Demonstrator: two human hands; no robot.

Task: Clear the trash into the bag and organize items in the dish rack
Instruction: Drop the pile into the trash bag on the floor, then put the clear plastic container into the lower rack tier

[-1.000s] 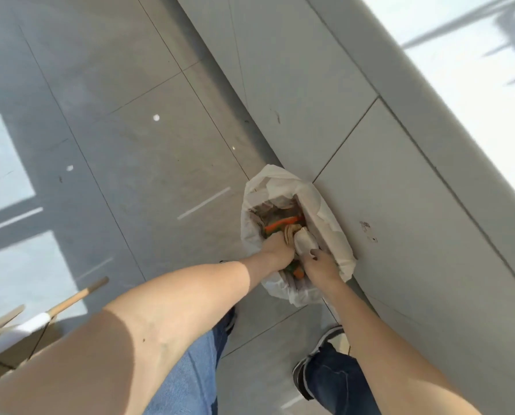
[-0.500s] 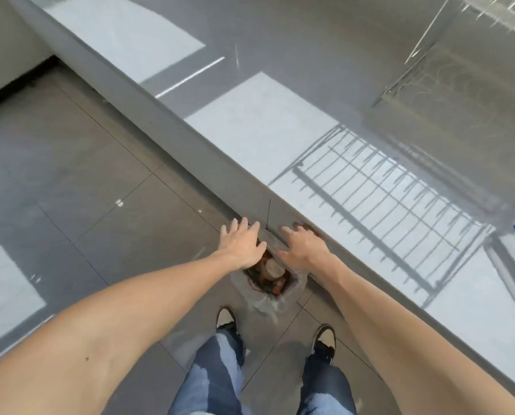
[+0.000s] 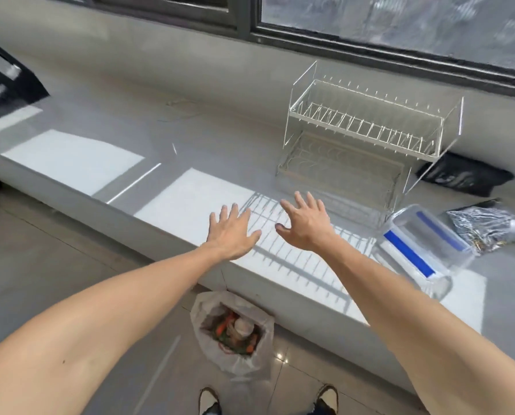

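Note:
A white plastic trash bag (image 3: 262, 359) stands open on the floor against the ledge, with food scraps (image 3: 233, 335) inside. A white two-tier wire dish rack (image 3: 367, 127) sits on the grey ledge (image 3: 190, 139) under the window, both tiers bare. My left hand (image 3: 230, 232) and my right hand (image 3: 305, 224) hover side by side over the ledge's front part, fingers spread, holding nothing. Right of my right hand lies a clear plastic container with a blue-striped lid (image 3: 424, 247).
A crumpled silver foil bag (image 3: 487, 227) and a black pouch (image 3: 466, 178) lie at the right of the ledge. A dark window frame (image 3: 370, 44) runs along the back. My two shoes (image 3: 210, 401) stand on the grey tiled floor by the bag.
Both hands have let go of the trash in the bag and risen above the ledge, fingers spread. The view has tilted up from the floor to the ledge and rack.

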